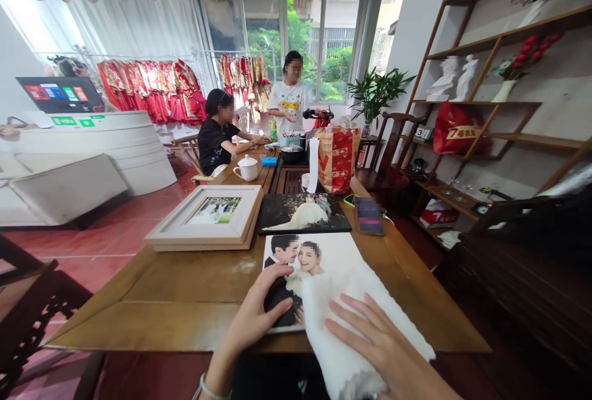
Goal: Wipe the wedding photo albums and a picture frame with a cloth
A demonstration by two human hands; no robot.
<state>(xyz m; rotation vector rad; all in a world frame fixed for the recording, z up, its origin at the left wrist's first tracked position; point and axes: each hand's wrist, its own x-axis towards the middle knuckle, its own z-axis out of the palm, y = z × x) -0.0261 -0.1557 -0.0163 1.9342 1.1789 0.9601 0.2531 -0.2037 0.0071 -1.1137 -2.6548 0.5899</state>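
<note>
A large wedding photo board (319, 258) lies flat at the near edge of the wooden table (185, 289). My left hand (259, 314) rests on its left side, fingers spread flat. A white cloth (342, 314) is draped over the photo's right half and hangs past the table edge. My right hand (383, 344) lies on the cloth with its fingers stretched out, pressing it onto the photo. Neither hand grips anything.
A stack of framed pictures (208, 215) and a dark photo board (303, 214) lie farther back, with a phone (369, 215) beside them. Beyond are a white teapot (247, 169), a red bag (337, 159) and two people. Shelves stand on the right.
</note>
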